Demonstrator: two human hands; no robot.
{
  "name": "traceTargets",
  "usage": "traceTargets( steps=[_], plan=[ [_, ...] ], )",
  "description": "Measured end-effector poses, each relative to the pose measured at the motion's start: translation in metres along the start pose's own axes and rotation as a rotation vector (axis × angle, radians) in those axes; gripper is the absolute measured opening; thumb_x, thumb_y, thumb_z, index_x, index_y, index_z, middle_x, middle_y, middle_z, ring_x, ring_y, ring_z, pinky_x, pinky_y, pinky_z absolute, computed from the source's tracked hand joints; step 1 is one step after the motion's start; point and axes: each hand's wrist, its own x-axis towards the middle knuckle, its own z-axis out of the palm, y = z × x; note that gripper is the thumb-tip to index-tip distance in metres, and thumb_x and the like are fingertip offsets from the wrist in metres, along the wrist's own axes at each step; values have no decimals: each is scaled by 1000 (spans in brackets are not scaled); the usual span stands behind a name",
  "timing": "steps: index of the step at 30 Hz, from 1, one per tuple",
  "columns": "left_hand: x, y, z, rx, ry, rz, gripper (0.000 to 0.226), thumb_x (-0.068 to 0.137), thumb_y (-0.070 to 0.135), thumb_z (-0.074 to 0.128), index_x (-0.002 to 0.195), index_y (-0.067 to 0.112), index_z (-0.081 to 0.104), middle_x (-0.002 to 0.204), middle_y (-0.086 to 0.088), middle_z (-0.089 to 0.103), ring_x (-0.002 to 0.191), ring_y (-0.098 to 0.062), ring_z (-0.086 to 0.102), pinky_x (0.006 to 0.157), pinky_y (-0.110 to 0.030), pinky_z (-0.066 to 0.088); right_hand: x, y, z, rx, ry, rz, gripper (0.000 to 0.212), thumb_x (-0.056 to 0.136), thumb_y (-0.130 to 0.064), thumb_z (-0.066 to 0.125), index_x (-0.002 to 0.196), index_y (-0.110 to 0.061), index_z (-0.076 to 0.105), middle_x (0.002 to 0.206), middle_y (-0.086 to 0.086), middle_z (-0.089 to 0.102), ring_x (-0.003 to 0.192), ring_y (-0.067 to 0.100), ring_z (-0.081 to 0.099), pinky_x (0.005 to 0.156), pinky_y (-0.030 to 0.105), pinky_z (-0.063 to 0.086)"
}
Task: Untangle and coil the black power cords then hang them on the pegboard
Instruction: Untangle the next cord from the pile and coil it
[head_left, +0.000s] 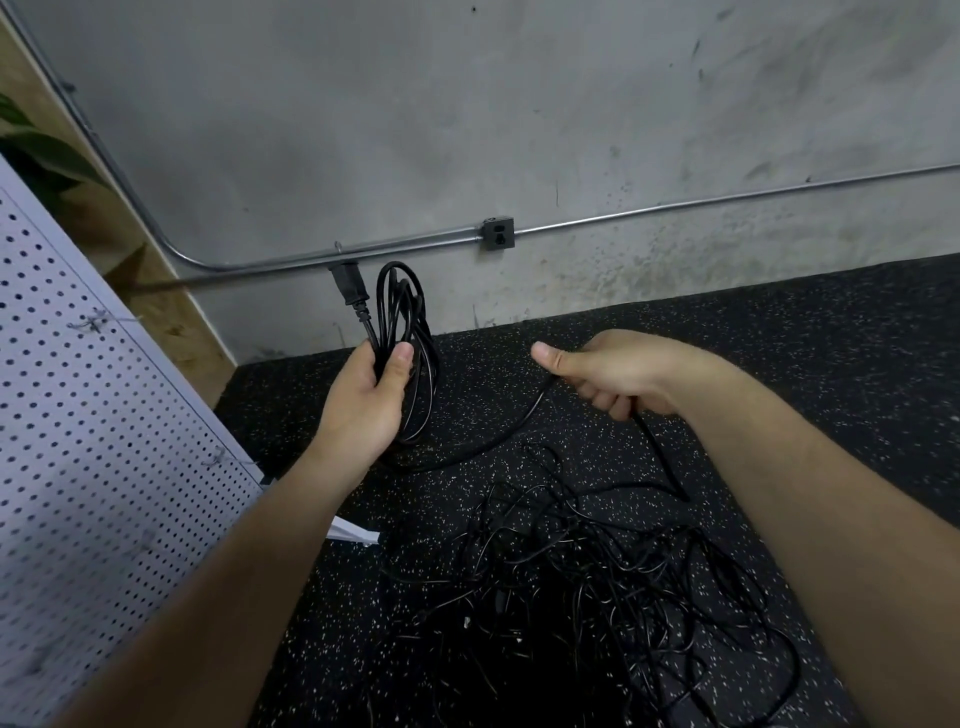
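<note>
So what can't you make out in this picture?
Head view: how many cords make up the tangle; black strands overlap on the dark floor.
Head view: the pegboard runs past the left edge; its wire fittings are too small to identify.
Head view: the right hand's curled fingers hide the cord passing through it.
Head view: the left hand covers part of the coil.

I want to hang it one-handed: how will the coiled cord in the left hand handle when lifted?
Likely floppy: the coiled cord sags in loops below the left hand. It may spring apart if the grip loosens, since only that hand binds the loops. Its tail, running to the right hand, would probably drag.
</note>
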Motion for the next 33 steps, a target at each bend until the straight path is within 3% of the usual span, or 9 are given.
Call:
traceTargets(
  steps=[2,5,8,11,14,16,20,26,33],
  plan=[
    [-2,2,1,-1,-15,7,19,104,49,46,98,33,55,80,17,56,73,-1,53,75,-29,44,3,1,5,-87,169,75,74,89,-77,45,99,-6,65,90,10,70,82,24,67,89,45,52],
    [-7,3,5,-14,-57,25,17,104,47,48,95,35,55,71,20,57,67,0,53,73,-27,44,8,-1,12,99,261,122,57,99,-58,52,91,-3,64,76,6,66,64,17,60,70,37,48],
    [-10,3,8,18,-93,60,13,102,49,50,97,40,57,71,25,59,72,1,55,80,-32,47,13,-1,9,608,80,155,31,104,-34,56,85,-10,55,53,0,54,37,8,34,38,21,32],
    [-14,4,11,45,-106,82,7,102,47,50,104,47,56,94,24,63,94,-1,61,94,-34,50,7,-2,6,1110,-202,160,18,107,-21,46,90,-14,50,63,1,62,34,3,34,31,15,33],
    [-13,5,12,36,-99,88,12,103,44,50,111,42,59,89,22,61,91,-3,60,97,-39,50,3,-3,7,1381,-297,87,28,107,-16,43,82,-9,54,100,15,75,60,18,72,43,23,54],
    [-12,5,12,19,-90,91,19,103,43,51,117,35,61,84,15,63,91,-12,65,94,-40,50,4,-5,9,1469,-342,23,34,108,-15,38,77,-8,51,118,25,70,95,37,75,51,24,58],
    [-11,3,13,-30,-93,78,19,103,44,52,117,36,61,89,4,67,94,-22,67,87,-38,49,7,-10,11,1513,-332,-77,31,107,-14,37,81,-5,53,125,40,59,115,55,62,54,21,59],
    [-18,7,20,22,-119,104,11,104,37,51,95,33,56,70,9,58,61,-4,57,68,-25,48,3,-22,19,1374,-331,-308,18,91,-2,52,106,2,60,141,37,47,130,47,51,93,62,54],
    [-27,12,30,-210,-231,22,18,108,27,44,119,23,59,96,0,77,80,-17,72,69,-32,56,0,-39,44,1115,-207,-425,13,92,-4,65,99,-12,72,109,8,69,110,22,65,93,46,59]
  ],
)
